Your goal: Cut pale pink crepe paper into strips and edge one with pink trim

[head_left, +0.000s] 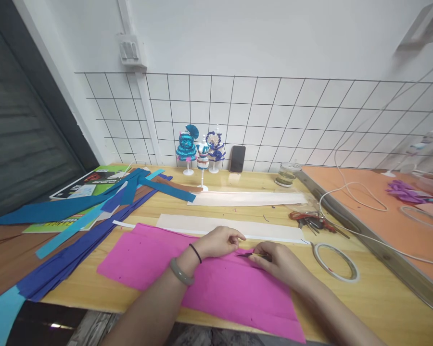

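A bright pink sheet of crepe paper (238, 298) lies across the front of the wooden table. My left hand (220, 241) rests at its upper edge, fingers bent and closed on the paper. Just to the right, my right hand (276, 259) grips a small dark pointed tool (244, 255); its tip points left over the paper, and my fingers hide the rest, so its exact kind is unclear. Along the sheet's upper edge runs a narrow white strip of tape (124, 224). Behind it lies a pale paper strip (202, 224). A white tape roll (353, 274) lies right of my right hand.
Blue and brown paper strips (68, 209) pile up at left over a green magazine (110, 171). Another pale strip (245, 198) lies farther back. Decorated stands (186, 146), a phone (237, 159) and a jar (287, 174) are near the wall. A white cable (375, 245) crosses at right.
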{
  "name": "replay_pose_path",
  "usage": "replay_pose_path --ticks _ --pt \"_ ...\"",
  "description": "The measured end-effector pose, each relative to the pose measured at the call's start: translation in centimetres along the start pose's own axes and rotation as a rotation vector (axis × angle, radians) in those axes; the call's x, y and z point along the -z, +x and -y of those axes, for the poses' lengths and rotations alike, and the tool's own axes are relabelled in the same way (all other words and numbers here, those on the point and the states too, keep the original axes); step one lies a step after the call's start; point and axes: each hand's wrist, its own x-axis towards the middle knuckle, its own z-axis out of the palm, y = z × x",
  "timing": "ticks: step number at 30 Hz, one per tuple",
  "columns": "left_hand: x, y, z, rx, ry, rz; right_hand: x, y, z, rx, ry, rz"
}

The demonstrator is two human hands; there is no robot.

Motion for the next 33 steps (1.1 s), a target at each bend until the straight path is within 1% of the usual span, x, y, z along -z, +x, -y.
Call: replay_pose_path --ticks 4,25,33 --pt "0.05 0.01 -0.13 0.019 -0.006 0.018 -0.06 0.16 0.23 0.012 -0.003 -0.003" --pt "-0.05 -0.04 0.11 0.040 -0.020 0.010 -0.01 0.45 0.14 0.018 -0.016 0.013" --pt "0.01 -0.01 -0.18 0.050 -0.004 0.016 -0.09 0.44 0.06 0.024 -0.009 0.009"
